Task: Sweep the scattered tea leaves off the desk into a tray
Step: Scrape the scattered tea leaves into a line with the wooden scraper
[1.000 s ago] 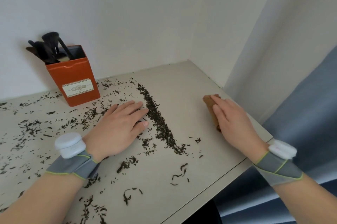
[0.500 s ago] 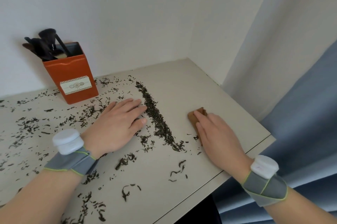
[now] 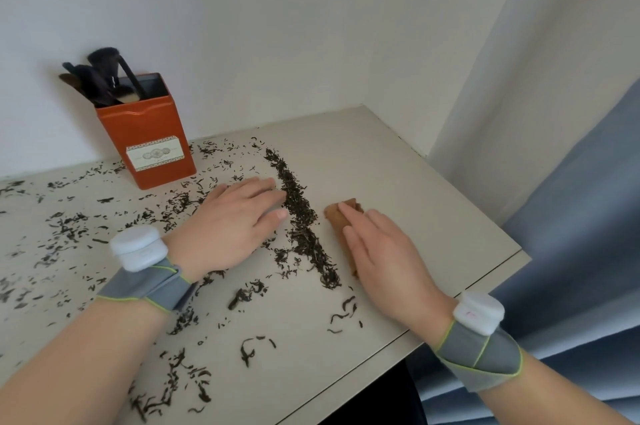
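Dark tea leaves are strewn over the pale desk (image 3: 398, 182), and a dense ridge of leaves (image 3: 301, 213) runs diagonally through the middle. My left hand (image 3: 232, 223) lies flat on the desk just left of the ridge, fingers straight, fingertips touching the leaves. My right hand (image 3: 381, 251) presses with straight fingers on a narrow brown wooden tray (image 3: 337, 215) that lies just right of the ridge. Most of the tray is hidden under that hand.
An orange tin (image 3: 149, 144) holding dark brushes (image 3: 104, 78) stands at the back left near the wall. The desk's front edge runs diagonally at the lower right, with a blue curtain (image 3: 588, 216) beyond it. Loose leaves (image 3: 69, 227) cover the left side.
My right hand has slid the wooden tray leftward from the desk's right edge to the ridge of leaves. My left hand has stayed in place.
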